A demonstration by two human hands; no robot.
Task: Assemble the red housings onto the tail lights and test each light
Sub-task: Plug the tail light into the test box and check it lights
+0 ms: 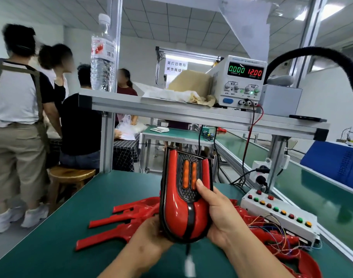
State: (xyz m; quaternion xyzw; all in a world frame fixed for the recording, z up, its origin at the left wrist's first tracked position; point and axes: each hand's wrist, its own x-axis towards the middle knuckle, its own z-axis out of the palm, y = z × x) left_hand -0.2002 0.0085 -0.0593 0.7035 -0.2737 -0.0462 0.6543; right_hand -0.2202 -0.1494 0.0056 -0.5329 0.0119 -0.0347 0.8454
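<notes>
I hold a tail light [181, 209] upright over the green bench, red housing fitted round its black centre with two orange lenses. My left hand [149, 231] grips its lower left end from beneath. My right hand [213, 211] grips the right side, thumb lying on the patterned black centre by the orange lenses. A cable with a white plug [189, 263] hangs from the bottom of the light. Loose red housings [119, 223] lie on the bench behind it at the left.
A white test box with coloured buttons [280, 213] and thin wires sits at right, with more red parts [304, 259] in front of it. A power supply [241, 81] reading 0.000 and 12.00 stands on the shelf. Several people stand or sit at left.
</notes>
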